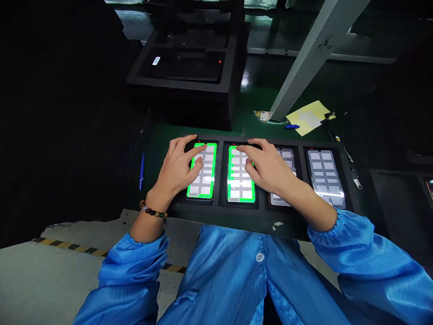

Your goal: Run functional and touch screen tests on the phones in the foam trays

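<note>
Four-sided slots in a black foam tray (221, 180) hold several smartphones side by side, screens up. My left hand (179, 164) is over the leftmost smartphone (204, 178), index fingertip at the top of its screen, fingers apart. Green runs around the edge of that lit screen. With fingers spread, my right hand (267, 164) has its index fingertip at the top left of the second smartphone (239, 180), whose green border is broken in places. My right hand partly covers a third smartphone (287, 158). A fourth smartphone (326, 176) shows a grey-white grid without green.
Beyond the tray stands a black foam box (182, 85) holding dark devices. A grey metal post (304, 58) rises at back right, near yellow paper (309, 117) and a blue pen (292, 127). Another blue pen (141, 171) lies left of the tray.
</note>
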The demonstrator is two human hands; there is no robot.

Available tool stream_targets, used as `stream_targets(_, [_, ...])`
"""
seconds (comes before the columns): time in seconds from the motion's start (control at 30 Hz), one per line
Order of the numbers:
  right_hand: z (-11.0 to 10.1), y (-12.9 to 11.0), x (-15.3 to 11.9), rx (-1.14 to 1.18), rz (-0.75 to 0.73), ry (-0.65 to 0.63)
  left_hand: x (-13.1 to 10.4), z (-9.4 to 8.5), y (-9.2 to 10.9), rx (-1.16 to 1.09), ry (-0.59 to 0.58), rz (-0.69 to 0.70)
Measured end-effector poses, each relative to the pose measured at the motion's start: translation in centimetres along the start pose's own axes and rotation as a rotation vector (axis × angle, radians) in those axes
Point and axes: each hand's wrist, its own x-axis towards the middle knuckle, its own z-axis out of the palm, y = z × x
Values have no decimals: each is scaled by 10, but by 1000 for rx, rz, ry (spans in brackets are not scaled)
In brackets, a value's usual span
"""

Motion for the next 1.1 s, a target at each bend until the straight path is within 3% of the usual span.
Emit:
stream_targets(0.17, [-5, -10, -16, -1, -17, -60, -13, -4, 3, -26, 2, 23])
stream_targets(0.47, [-10, -33, -62, -7, -115, -99, -60, -17, 17, -90, -39, 34])
stream_targets(0.67, [-4, -37, -91, 58, -190, -85, -91, -16, 15, -105, 25, 171])
stream_targets(0.87, [1, -36, -104, 90, -244, -62, -106, -13, 16, -119, 58, 213])
stream_targets(0.97, [1, -36, -105, 100, -243, -61, -108, -12, 19, -116, 103, 196])
stream_targets(1.1, [1, -35, -104, 95, -214, -71, -111, -13, 17, -58, 170, 73])
